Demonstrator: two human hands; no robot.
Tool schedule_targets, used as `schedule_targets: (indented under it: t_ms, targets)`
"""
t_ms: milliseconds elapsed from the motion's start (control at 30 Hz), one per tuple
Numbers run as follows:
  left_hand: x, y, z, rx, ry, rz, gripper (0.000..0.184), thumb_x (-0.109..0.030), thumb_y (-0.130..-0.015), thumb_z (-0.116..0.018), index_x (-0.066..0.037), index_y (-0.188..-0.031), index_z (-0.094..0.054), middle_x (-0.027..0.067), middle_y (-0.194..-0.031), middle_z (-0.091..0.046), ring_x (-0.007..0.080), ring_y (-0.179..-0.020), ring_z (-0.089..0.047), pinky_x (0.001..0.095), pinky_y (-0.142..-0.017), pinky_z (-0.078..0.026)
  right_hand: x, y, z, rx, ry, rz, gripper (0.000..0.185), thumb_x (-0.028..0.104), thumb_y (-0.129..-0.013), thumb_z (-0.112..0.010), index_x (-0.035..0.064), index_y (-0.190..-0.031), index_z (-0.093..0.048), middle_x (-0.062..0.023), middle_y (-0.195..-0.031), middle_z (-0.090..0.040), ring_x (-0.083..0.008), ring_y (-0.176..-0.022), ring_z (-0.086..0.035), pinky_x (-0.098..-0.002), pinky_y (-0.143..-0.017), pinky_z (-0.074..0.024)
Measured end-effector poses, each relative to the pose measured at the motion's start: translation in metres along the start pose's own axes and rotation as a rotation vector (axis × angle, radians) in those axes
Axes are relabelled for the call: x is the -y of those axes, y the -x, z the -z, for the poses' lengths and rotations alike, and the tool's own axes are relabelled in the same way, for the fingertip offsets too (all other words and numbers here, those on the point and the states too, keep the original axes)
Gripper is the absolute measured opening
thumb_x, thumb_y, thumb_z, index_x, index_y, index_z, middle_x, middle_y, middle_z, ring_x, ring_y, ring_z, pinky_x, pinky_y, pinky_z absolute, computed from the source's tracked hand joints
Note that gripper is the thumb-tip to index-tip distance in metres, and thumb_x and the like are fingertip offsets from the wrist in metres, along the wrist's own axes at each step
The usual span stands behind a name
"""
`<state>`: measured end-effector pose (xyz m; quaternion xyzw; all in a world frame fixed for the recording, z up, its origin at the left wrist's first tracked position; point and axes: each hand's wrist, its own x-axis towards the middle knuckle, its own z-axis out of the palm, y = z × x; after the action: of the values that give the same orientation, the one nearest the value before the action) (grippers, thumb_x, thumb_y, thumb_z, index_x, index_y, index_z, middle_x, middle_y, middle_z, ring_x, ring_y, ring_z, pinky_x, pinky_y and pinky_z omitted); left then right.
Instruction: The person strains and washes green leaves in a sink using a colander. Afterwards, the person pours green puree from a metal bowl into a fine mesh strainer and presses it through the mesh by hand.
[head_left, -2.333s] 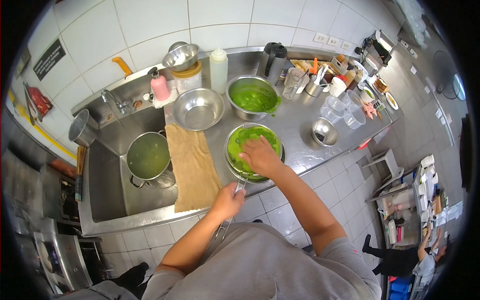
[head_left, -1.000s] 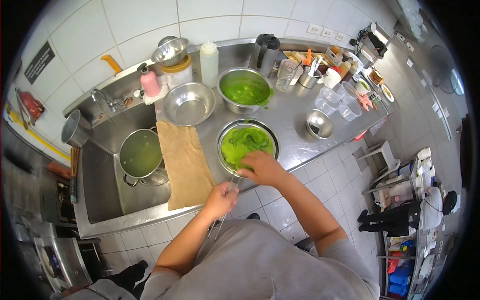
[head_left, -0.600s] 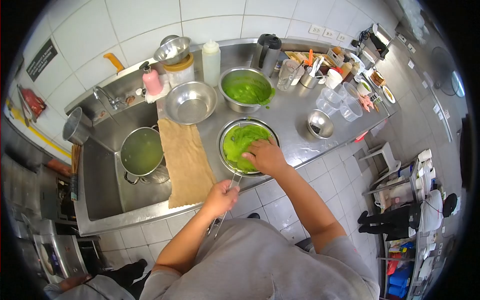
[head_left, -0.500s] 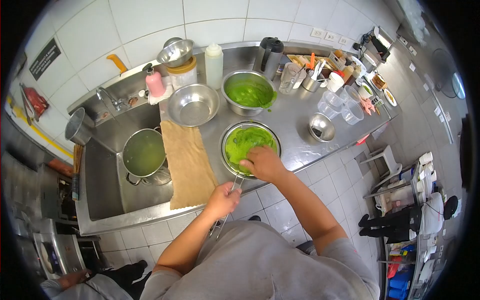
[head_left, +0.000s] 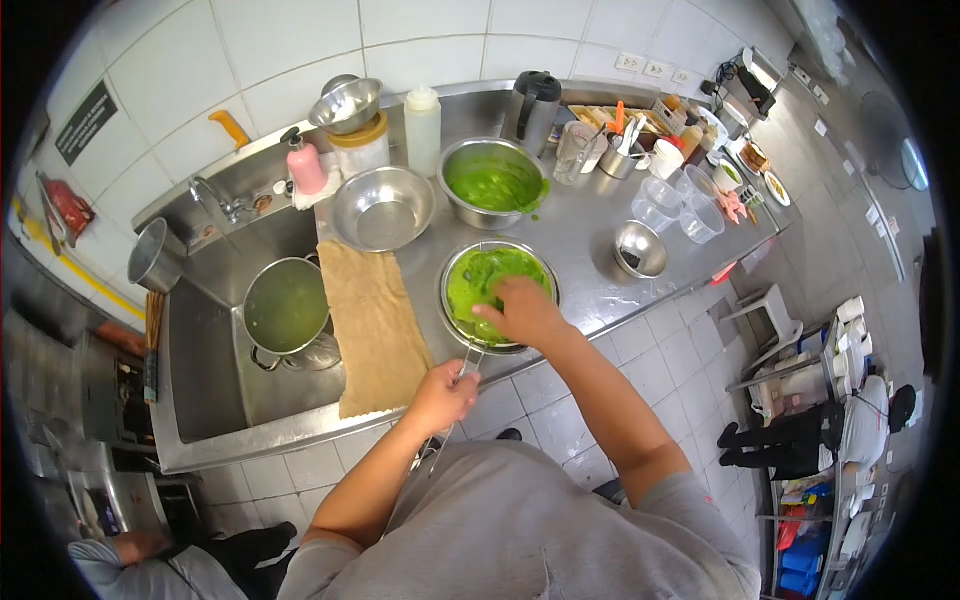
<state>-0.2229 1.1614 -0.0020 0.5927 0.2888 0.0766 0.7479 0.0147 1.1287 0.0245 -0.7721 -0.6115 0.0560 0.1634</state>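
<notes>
My left hand point(head_left: 443, 397) is wrapped round the metal handle of a strainer point(head_left: 449, 318) that rests over a bowl near the counter's front edge. Green puree point(head_left: 470, 285) lies in the strainer. On top of the puree is my right hand point(head_left: 525, 310), its fingertips hidden or blurred, so whether they are apart or closed cannot be made out. Behind the strainer stands a steel bowl point(head_left: 456, 200) smeared with more green puree, some of it on the rim. To its left is a wide steel bowl point(head_left: 383, 210) with nothing visible in it.
A brown cloth point(head_left: 372, 330) lies beside the sink point(head_left: 205, 385), which holds a pot point(head_left: 287, 305) of greenish liquid. At the right are a small bowl point(head_left: 640, 250) and plastic cups point(head_left: 700, 217). One person point(head_left: 865, 420) stands by shelves; another point(head_left: 190, 570) is at lower left.
My right hand has moved about over the puree and now sits slightly higher than half a second ago. My left hand keeps hold of the handle. The person at lower left has shifted.
</notes>
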Motion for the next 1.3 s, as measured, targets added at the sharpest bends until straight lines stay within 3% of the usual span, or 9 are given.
schedule_targets:
  t_ms: [167,233,367,433,467,633,833,1033,1300]
  targets:
    - [-0.003,0.0,0.002,0.002,0.018,-0.001,0.019,-0.018,-0.106,-0.06,-0.004,-0.093,-0.057,-0.0006,-0.066,-0.055,0.0074,-0.048,-0.046,0.0267,-0.044,-0.037,0.002,0.004,0.004,-0.035,0.075,0.053,0.068,0.061,-0.097,-0.062,-0.003,-0.118,-0.071,-0.0262,-0.125,-0.068,-0.0425,-0.119,-0.063,-0.0507,-0.104,-0.0485]
    - [0.0,-0.001,0.003,-0.012,0.012,0.0,0.019,-0.018,-0.106,-0.06,-0.004,-0.093,-0.057,-0.0007,-0.066,-0.055,0.0075,-0.048,-0.046,0.0268,-0.044,-0.037,0.002,0.008,0.005,0.076,-0.008,0.123,0.068,0.061,-0.097,-0.062,-0.0028,-0.117,-0.071,-0.0251,-0.123,-0.069,-0.0416,-0.117,-0.063,-0.0503,-0.107,-0.0464]
    - [-0.005,0.004,0.002,-0.024,0.01,0.008,0.02,-0.018,-0.106,-0.06,-0.005,-0.092,-0.056,-0.0005,-0.066,-0.055,0.0077,-0.048,-0.045,0.0269,-0.044,-0.036,-0.007,0.0,0.016,0.044,-0.016,0.02,0.071,0.062,-0.097,-0.06,-0.004,-0.12,-0.07,-0.0253,-0.128,-0.066,-0.0427,-0.123,-0.059,-0.0523,-0.111,-0.0413]
    - [-0.002,0.002,0.004,-0.024,0.035,0.0,0.02,-0.019,-0.106,-0.06,-0.005,-0.091,-0.056,-0.0005,-0.066,-0.055,0.0078,-0.048,-0.045,0.0268,-0.044,-0.036,0.003,0.014,0.013,-0.171,-0.019,-0.018,0.081,0.064,-0.098,-0.057,-0.006,-0.139,-0.059,-0.0303,-0.143,-0.057,-0.0464,-0.137,-0.049,-0.0561,-0.119,-0.0319]
    - [-0.001,0.001,0.004,-0.016,0.058,-0.007,0.021,-0.019,-0.106,-0.06,-0.006,-0.09,-0.055,-0.0005,-0.067,-0.055,0.0079,-0.048,-0.045,0.0268,-0.044,-0.036,0.007,0.019,0.004,-0.169,-0.018,-0.018,0.081,0.064,-0.098,-0.057,-0.006,-0.139,-0.059,-0.0303,-0.143,-0.057,-0.0464,-0.137,-0.049,-0.0561,-0.119,-0.0319]
    - [-0.007,0.002,-0.003,-0.002,0.056,-0.002,0.023,-0.018,-0.106,-0.06,-0.006,-0.088,-0.054,-0.0003,-0.066,-0.055,0.0076,-0.048,-0.045,0.0264,-0.044,-0.035,0.03,0.013,-0.017,-0.027,0.128,-0.364,0.1,0.068,-0.1,-0.05,-0.0084,-0.16,-0.029,-0.0367,-0.161,-0.033,-0.0499,-0.154,-0.027,-0.0581,-0.127,-0.0176]
    - [-0.013,0.005,-0.01,0.019,0.06,-0.003,0.021,-0.017,-0.106,-0.061,-0.006,-0.089,-0.055,0.0,-0.067,-0.055,0.0075,-0.047,-0.044,0.0263,-0.044,-0.035,0.024,0.004,-0.021,-0.136,0.057,-0.301,0.092,0.065,-0.104,-0.043,-0.0089,-0.158,-0.033,-0.0337,-0.163,-0.034,-0.0477,-0.156,-0.023,-0.0569,-0.128,-0.0153]
    - [-0.018,0.008,-0.011,0.031,0.105,0.0,0.014,-0.014,-0.106,-0.06,-0.004,-0.095,-0.059,-0.0004,-0.068,-0.055,0.007,-0.046,-0.043,0.0255,-0.043,-0.034,0.019,0.0,-0.024,-0.055,0.089,-0.325,0.082,0.058,-0.109,-0.036,-0.0088,-0.157,-0.036,-0.0299,-0.164,-0.034,-0.0438,-0.155,-0.027,-0.0534,-0.129,-0.0169]
    - [-0.02,0.007,-0.011,0.052,0.083,-0.026,0.012,-0.013,-0.106,-0.059,-0.004,-0.098,-0.06,-0.0004,-0.068,-0.055,0.0069,-0.046,-0.043,0.0252,-0.043,-0.034,0.014,-0.001,-0.026,-0.082,0.15,-0.32,0.078,0.056,-0.109,-0.037,-0.0086,-0.154,-0.042,-0.0292,-0.161,-0.04,-0.0429,-0.153,-0.032,-0.0528,-0.128,-0.0195]
